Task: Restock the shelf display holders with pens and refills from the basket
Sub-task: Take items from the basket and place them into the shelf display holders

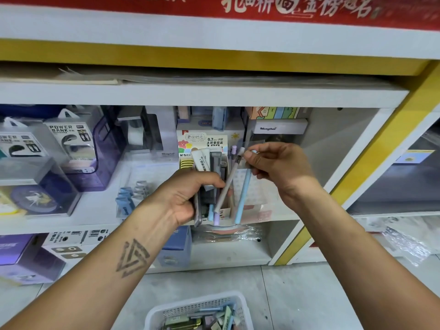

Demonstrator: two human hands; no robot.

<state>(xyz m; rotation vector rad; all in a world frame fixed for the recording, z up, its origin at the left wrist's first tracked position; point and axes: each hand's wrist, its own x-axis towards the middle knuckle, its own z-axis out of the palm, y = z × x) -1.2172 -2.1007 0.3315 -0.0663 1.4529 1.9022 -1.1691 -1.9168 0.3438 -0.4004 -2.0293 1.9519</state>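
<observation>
Basket (166, 313) cut off below; left hand (188, 198) hides refill packs (207, 160).

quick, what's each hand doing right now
Left hand: closed around a bundle of refill packs and pens.
Right hand: pinching the top of a light blue pen that points down toward the shelf holder.

Left hand (188, 196) grips refill packs (209, 163); right hand (276, 166) pinches blue pen (244, 194).

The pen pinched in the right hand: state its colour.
Light blue; the pen shows best in the head view, pinched by the right hand.
</observation>
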